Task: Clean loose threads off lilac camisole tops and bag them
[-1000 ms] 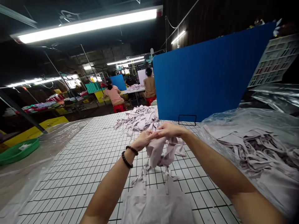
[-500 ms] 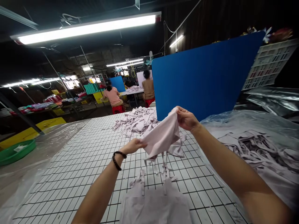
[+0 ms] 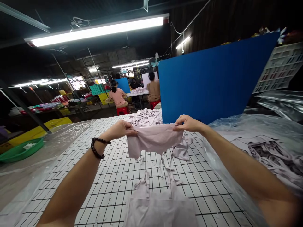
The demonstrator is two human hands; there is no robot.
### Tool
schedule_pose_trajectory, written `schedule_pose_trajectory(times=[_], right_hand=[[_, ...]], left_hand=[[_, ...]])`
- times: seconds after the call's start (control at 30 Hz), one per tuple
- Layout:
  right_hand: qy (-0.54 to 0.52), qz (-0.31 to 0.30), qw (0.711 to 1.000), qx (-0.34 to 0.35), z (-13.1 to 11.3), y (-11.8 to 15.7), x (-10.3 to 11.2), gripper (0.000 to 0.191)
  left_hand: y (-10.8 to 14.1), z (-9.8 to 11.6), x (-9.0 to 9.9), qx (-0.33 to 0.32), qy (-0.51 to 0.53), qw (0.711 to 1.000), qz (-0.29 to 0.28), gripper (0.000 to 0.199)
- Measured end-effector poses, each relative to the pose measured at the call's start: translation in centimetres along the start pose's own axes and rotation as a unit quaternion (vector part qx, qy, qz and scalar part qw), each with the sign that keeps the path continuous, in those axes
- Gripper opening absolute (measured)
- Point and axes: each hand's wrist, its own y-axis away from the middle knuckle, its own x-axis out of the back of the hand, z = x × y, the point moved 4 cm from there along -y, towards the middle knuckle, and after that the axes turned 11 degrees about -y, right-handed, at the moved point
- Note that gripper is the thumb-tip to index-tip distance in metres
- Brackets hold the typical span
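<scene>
A pale pinkish-grey garment [image 3: 155, 138] is stretched between my two hands above the gridded table. My left hand [image 3: 123, 129] pinches its upper left corner, and a dark beaded bracelet [image 3: 97, 148] circles that wrist. At the upper right corner, my right hand [image 3: 186, 123] grips the cloth between thumb and fingers. Directly in front of me lies a flat strapped garment [image 3: 161, 209] of the same colour, its straps pointing away. Behind the held cloth sits a heap of similar pieces [image 3: 146, 116]. Another crumpled piece [image 3: 181, 151] rests just beyond my right hand.
A blue panel [image 3: 203, 85] stands upright at the table's far right. More garments [image 3: 276, 154] lie in clear plastic on the right, below a white crate [image 3: 279, 66]. A green basin [image 3: 22, 149] is at the left. People [image 3: 118, 96] sit at another table behind.
My left hand has risen and moved left, and my right hand has come down slightly. The garment, slanted and folded before, now hangs level and spread between them.
</scene>
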Motion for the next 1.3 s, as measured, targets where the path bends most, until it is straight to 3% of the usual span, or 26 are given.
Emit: schedule_pose_trajectory(times=[0.17,0.33,0.4,0.5,0.6,0.67,0.77,0.97,1.07,1.17,1.3], right_hand=[[-0.132,-0.066,0.988,-0.035,-1.3,0.2,-0.2,0.023],[-0.29,-0.059,0.955,-0.005,-4.0,0.5,1.0,0.023],[-0.285,-0.095,0.954,0.003,-5.6,0.5,0.9,0.022],[-0.217,-0.154,0.964,0.012,-7.9,0.6,0.1,0.021],[-0.115,-0.179,0.977,0.028,-9.4,0.8,-0.7,0.023],[-0.056,-0.183,0.981,0.025,-9.7,1.0,-0.9,0.025],[0.005,-0.181,0.983,-0.012,-8.7,1.4,-0.8,0.023],[0.046,-0.155,0.985,-0.068,-5.0,2.7,0.1,0.015],[0.041,-0.159,0.983,-0.084,-3.8,3.2,-0.1,0.023],[0.023,-0.155,0.982,-0.1,-3.4,3.3,-0.7,0.018],[-0.033,-0.103,0.99,-0.091,-3.2,3.0,-0.5,0.024]], left_hand=[[0.7,-0.5,-1.5,0.011,0.045,0.999,-0.027,0.041],[1.2,-2.0,-4.6,0.036,0.056,0.99,-0.125,0.058],[1.1,-2.5,-6.6,0.062,0.05,0.982,-0.17,0.058],[0.9,-3.2,-9.8,0.144,0.077,0.966,-0.201,0.038],[0.7,-3.8,-12.2,0.216,0.105,0.956,-0.168,0.051],[0.5,-4.3,-12.9,0.234,0.112,0.955,-0.141,0.038],[0.3,-5.6,-12.6,0.266,0.142,0.949,-0.092,0.021],[0.5,-7.9,-10.4,0.327,0.271,0.905,-0.001,0.028],[0.4,-8.0,-10.0,0.335,0.339,0.878,0.035,0.026],[0.1,-7.8,-9.7,0.33,0.393,0.855,0.075,0.02],[-0.2,-7.3,-8.9,0.308,0.45,0.832,0.107,0.018]])
